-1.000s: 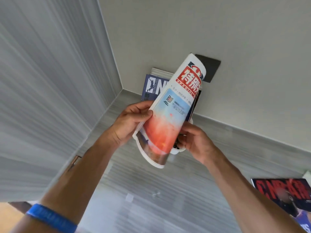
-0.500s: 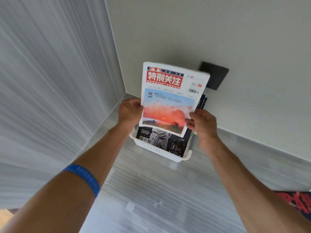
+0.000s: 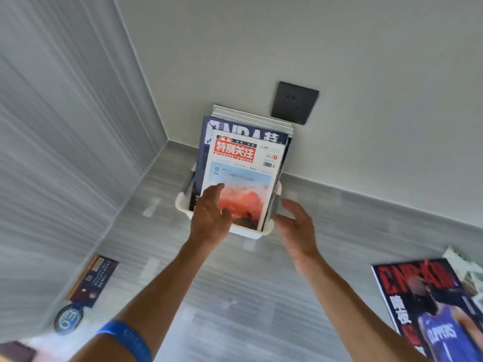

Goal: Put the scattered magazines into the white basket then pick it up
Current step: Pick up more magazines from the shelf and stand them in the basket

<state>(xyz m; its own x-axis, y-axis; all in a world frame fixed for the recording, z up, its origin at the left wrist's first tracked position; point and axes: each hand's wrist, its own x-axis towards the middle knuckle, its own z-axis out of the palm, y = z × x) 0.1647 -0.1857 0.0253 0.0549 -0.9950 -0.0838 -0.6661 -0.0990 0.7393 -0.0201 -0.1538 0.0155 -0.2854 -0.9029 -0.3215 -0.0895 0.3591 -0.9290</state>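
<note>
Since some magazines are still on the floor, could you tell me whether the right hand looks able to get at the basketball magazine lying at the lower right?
Probably yes. The right hand is open and holds nothing, and bare floor lies between it and the basketball magazine, which lies face up with nothing on it.

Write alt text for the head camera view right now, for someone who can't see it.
Two open hands, left hand and right hand, hover at a white basket of upright magazines in a floor corner, frontmost a red-titled magazine. A basketball magazine lies on the floor at right.
</note>
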